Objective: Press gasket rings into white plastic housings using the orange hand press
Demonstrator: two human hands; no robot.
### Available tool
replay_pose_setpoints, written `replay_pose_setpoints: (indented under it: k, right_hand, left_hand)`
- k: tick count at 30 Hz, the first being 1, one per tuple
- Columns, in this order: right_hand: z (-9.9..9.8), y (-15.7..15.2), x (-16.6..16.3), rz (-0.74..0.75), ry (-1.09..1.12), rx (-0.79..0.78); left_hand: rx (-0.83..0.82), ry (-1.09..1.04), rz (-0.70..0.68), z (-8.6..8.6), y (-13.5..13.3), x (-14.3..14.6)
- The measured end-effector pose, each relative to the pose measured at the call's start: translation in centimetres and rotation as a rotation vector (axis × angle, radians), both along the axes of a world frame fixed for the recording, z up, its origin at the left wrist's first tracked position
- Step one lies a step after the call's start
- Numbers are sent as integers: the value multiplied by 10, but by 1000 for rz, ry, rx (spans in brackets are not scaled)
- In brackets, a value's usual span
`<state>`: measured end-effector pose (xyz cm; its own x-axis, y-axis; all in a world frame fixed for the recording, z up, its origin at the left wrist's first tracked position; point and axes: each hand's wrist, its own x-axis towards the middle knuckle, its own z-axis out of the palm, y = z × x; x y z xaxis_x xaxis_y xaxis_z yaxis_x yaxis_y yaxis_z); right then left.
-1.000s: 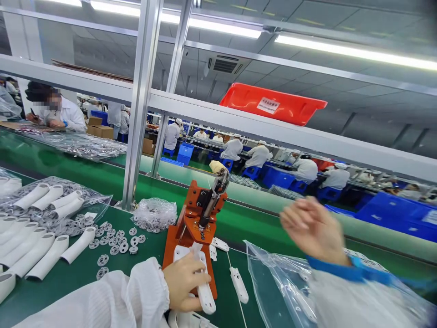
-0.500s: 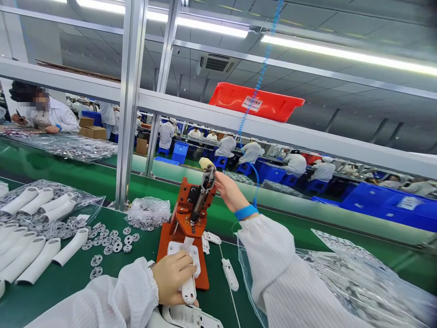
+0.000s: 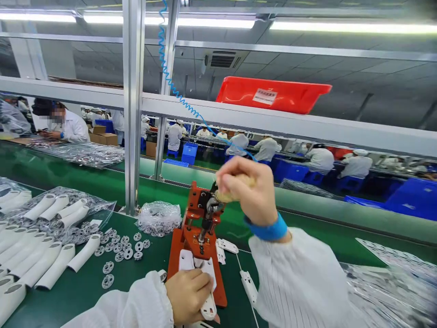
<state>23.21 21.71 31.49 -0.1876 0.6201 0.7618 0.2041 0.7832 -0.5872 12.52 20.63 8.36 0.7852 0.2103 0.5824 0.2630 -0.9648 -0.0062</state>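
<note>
An orange hand press stands on the green bench in front of me. My right hand is closed around the yellowish knob of its lever, which is tilted down toward me. A blue wrist strap with a coiled blue cord runs up from that wrist. My left hand is wrapped over a white plastic housing lying on the press base, holding it in place.
White curved tubes and small white round discs lie at left, beside a bag of discs. Loose white housings lie right of the press. Clear bags sit at right. An aluminium post stands behind; a red bin sits overhead. Other workers sit in the background.
My right hand swung from the right over to the press lever, closed on its knob and pulled it down. My left hand stayed on the white housing.
</note>
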Motion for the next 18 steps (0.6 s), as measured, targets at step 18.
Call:
replay_pose_setpoints:
  k: [18]
  right_hand:
    - [-86,30,35,-146,-487,837]
  left_hand:
    - [170,94,66,-5,16,11]
